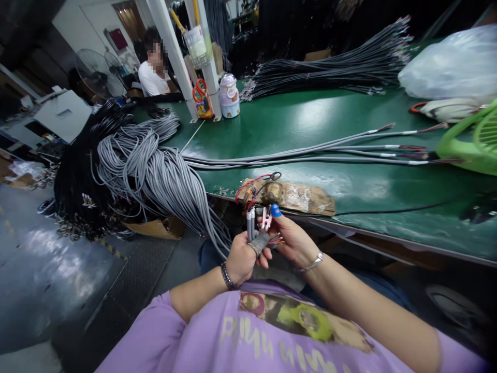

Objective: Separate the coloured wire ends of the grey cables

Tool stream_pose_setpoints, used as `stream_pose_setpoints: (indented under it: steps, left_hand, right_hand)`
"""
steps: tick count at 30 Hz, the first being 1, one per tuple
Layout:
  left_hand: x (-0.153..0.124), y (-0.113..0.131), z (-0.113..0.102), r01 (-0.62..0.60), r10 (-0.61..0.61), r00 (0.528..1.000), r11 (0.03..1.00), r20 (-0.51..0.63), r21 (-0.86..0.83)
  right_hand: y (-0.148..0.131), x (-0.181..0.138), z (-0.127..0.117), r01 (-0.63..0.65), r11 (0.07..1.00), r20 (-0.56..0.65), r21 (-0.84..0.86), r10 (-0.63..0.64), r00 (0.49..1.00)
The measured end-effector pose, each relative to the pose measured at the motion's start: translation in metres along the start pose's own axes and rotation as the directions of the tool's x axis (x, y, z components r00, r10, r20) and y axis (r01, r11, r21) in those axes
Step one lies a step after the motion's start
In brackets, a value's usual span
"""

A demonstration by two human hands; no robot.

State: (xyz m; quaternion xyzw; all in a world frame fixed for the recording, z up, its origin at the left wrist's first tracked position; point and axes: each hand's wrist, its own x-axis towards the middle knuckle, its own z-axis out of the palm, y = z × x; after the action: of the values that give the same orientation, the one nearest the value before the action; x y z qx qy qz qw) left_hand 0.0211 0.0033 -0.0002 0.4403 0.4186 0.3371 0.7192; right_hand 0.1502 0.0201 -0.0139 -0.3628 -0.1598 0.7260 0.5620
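My left hand (241, 259) is closed in a fist around two grey cable ends (250, 224) that stick upright, with a grey wrap on its thumb. My right hand (290, 239) sits right beside it, pinching a small pink snipper (266, 219) near the cable tips; a blue cap covers one fingertip (275, 210). Thin coloured wires fan out between the two hands. Both hands hover just below the near edge of the green table (310, 119).
A big bundle of grey cables (155, 171) drapes off the table to my left, beside black cables (77, 176). Long grey cables (310, 153) lie across the table. A brown taped block with wires (287, 196), green basket (473, 142), plastic bag (454, 65), and a seated person (153, 72) are around.
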Motion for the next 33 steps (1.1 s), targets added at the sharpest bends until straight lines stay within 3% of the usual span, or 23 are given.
stream_pose_setpoints:
  steps: [9, 13, 19, 25, 28, 33]
  left_hand:
    - [-0.005, -0.004, -0.006, -0.007, 0.007, 1.0, 1.0, -0.006, 0.01]
    - [-0.011, -0.013, -0.014, -0.01, 0.01, 1.0, 0.996, 0.0, 0.089]
    - [-0.016, -0.017, -0.016, -0.019, 0.0, 0.997, 0.973, 0.082, 0.23]
    - [-0.012, -0.015, -0.018, 0.102, -0.176, 0.959, 0.945, 0.222, 0.309]
    - [-0.01, -0.015, -0.021, 0.146, -0.23, 0.943, 0.936, 0.243, 0.321]
    - [-0.008, -0.019, -0.022, 0.088, -0.124, 0.984, 0.962, 0.126, 0.26]
  right_hand:
    - [0.0, -0.011, -0.003, -0.046, 0.999, 0.061, 0.003, 0.046, 0.997]
    - [-0.002, -0.024, -0.013, -0.093, 0.975, 0.138, -0.2, 0.122, 0.983]
    - [-0.009, -0.034, -0.014, -0.006, 0.877, 0.191, -0.48, 0.112, 0.975]
    - [-0.012, -0.038, -0.007, 0.167, 0.694, 0.275, -0.701, 0.047, 0.96]
    - [-0.01, -0.038, -0.011, 0.186, 0.659, 0.263, -0.729, 0.019, 0.965]
    - [-0.01, -0.045, -0.02, 0.082, 0.763, 0.083, -0.641, -0.037, 0.996]
